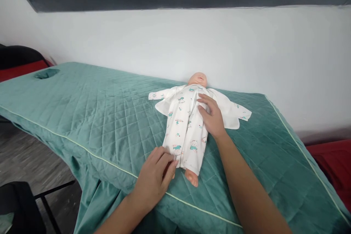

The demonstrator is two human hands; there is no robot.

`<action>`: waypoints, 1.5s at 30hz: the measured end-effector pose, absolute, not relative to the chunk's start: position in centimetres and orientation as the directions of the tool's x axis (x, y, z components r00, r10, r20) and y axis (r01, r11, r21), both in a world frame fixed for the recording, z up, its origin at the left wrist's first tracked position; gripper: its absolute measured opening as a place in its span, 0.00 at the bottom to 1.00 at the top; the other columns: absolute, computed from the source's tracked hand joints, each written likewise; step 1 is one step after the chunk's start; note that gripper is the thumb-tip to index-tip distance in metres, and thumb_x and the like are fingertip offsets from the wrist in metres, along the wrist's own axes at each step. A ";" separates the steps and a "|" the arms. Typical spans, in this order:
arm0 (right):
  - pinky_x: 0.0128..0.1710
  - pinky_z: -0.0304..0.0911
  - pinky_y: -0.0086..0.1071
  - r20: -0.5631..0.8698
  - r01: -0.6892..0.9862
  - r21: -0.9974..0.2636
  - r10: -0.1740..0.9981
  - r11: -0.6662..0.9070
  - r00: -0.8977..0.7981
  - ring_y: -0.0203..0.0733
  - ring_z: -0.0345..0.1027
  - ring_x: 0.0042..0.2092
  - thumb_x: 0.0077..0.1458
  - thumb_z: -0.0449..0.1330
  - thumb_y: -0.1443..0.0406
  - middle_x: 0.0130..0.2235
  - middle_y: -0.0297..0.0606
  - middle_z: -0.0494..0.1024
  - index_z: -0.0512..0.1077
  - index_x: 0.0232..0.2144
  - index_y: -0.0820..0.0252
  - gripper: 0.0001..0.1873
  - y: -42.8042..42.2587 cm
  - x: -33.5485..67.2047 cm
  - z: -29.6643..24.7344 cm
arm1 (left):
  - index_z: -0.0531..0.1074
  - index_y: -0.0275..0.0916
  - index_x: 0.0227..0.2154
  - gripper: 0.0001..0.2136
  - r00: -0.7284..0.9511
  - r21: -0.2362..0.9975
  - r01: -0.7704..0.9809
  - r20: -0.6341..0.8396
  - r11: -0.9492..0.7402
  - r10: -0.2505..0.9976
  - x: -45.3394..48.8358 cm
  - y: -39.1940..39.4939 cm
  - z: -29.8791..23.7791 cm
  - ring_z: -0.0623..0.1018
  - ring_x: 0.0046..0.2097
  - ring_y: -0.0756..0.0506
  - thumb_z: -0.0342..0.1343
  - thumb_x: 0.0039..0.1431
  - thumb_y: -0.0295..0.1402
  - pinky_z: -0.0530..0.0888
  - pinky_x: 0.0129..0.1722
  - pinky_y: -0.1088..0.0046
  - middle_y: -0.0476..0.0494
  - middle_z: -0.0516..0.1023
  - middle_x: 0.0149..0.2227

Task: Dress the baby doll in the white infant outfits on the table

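Note:
A baby doll [197, 79] lies on its back, its head toward the wall. It wears a white printed top [229, 111], sleeves spread out to both sides, and matching white trousers [178, 126] with small teal figures. My left hand [157, 177] is closed at the hem of the trouser leg on the left, thumb and fingers pinched at the cloth. The doll's foot there is mostly hidden behind that hand, while the other foot [192, 177] pokes out bare. Over the upper trousers on the right rests my right hand [213, 117], fingers and thumb apart.
A green quilted cover [109, 109] drapes the long bed, which has a face hole [47, 74] toward its far left. A white wall [109, 40] runs along the back. Black chair parts [20, 204] stand at lower left, and a red object [333, 164] sits beyond the right edge.

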State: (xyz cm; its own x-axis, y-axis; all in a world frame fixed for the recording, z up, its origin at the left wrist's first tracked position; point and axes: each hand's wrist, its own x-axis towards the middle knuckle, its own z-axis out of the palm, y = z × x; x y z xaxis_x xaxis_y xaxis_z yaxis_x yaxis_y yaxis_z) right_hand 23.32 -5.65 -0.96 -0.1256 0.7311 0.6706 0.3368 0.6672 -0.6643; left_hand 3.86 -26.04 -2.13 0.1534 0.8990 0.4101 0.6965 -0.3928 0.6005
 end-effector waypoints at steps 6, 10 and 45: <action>0.66 0.53 0.51 0.658 0.328 -0.678 0.742 0.658 -0.130 0.44 0.64 0.62 0.59 0.58 0.65 0.57 0.38 0.75 0.74 0.43 0.52 0.09 -5.9 23.2 -0.7 | 0.67 0.40 0.28 0.11 0.110 0.643 0.635 0.473 -0.427 0.874 3.0 -25.0 -2.2 0.72 0.36 0.47 0.49 0.68 0.32 0.70 0.37 0.69 0.47 0.72 0.30; 0.65 0.56 0.49 0.629 0.232 -0.754 0.777 0.614 -0.013 0.45 0.65 0.61 0.59 0.58 0.65 0.57 0.39 0.74 0.74 0.41 0.53 0.08 -5.7 23.5 -0.8 | 0.72 0.41 0.38 0.10 -0.071 0.750 0.553 0.476 -0.363 0.877 1.5 -20.5 -1.8 0.76 0.43 0.46 0.47 0.69 0.36 0.73 0.44 0.67 0.44 0.77 0.39; 0.51 0.66 0.50 0.487 0.594 -0.741 0.860 0.314 0.153 0.50 0.68 0.48 0.55 0.54 0.66 0.44 0.45 0.74 0.71 0.40 0.57 0.10 -4.8 26.9 -3.5 | 0.78 0.38 0.46 0.14 0.358 0.448 0.744 0.359 -0.496 0.862 0.1 -8.9 -4.2 0.69 0.60 0.40 0.51 0.61 0.25 0.67 0.61 0.58 0.38 0.76 0.54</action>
State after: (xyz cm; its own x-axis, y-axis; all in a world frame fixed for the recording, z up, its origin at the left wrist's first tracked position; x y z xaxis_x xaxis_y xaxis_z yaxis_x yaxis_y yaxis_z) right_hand 26.91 -4.83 -3.49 0.1531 0.8599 0.4869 0.5936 0.3139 -0.7410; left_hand 0.10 -8.91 -4.23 0.3584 0.8617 0.3591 0.7435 -0.4961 0.4483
